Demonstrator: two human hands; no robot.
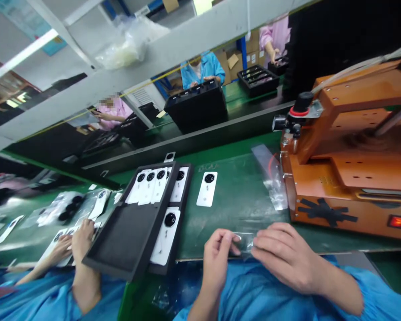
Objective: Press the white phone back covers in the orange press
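Note:
My left hand (218, 255) and my right hand (287, 256) meet at the near edge of the green bench (237, 200). Both pinch a small clear plastic film bag (245, 243) between their fingertips. A white phone back cover (207, 188) with a round black camera ring lies alone on the bench, farther out. Left of it stands a black tray (133, 232) holding several more white covers, one (165, 236) near its front corner.
An orange machine (347, 178) with a lit red switch fills the right side. More clear bags (270, 178) lie before it. A co-worker's hands (76, 240) handle covers at the left. Other people in blue and pink coats work behind black trays (197, 107) across the line.

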